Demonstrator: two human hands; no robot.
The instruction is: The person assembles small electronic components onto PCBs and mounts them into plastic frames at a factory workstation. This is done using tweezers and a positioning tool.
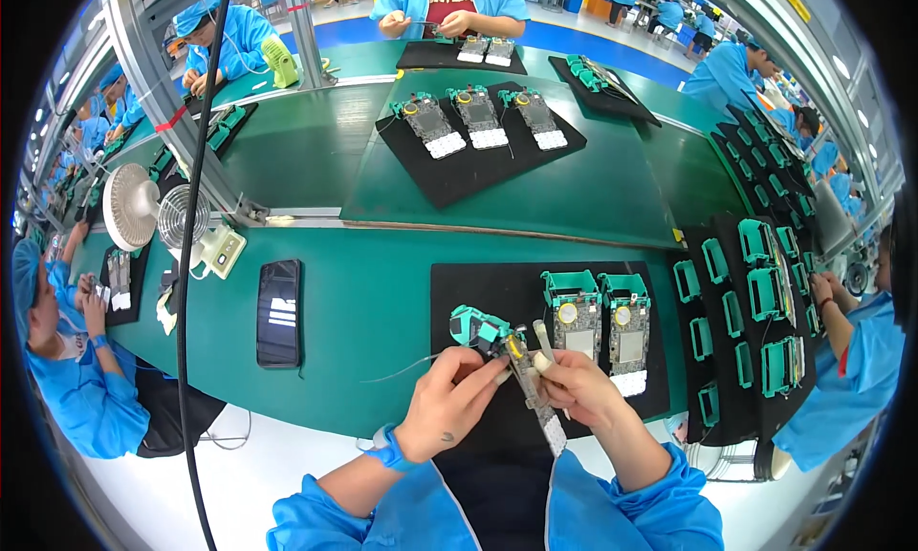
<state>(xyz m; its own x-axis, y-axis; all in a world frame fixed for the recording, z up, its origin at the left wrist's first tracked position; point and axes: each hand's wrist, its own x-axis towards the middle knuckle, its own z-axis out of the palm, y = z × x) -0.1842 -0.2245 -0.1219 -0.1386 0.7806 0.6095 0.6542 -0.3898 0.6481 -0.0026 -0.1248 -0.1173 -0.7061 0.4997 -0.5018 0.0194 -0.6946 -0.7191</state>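
Head view | I read circuit board assembly (521, 374) over black mat (497, 293), long axis running mat-far-left to near-right | left hand (448, 403) grip pinching its teal end | right hand (574, 387) grip pinching its midsection, tweezers (543, 339) alongside, nearer the keypad end.

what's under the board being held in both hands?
A black mat on the green bench lies under the held board. Left hand and right hand cover the mat directly beneath; anything there is hidden.
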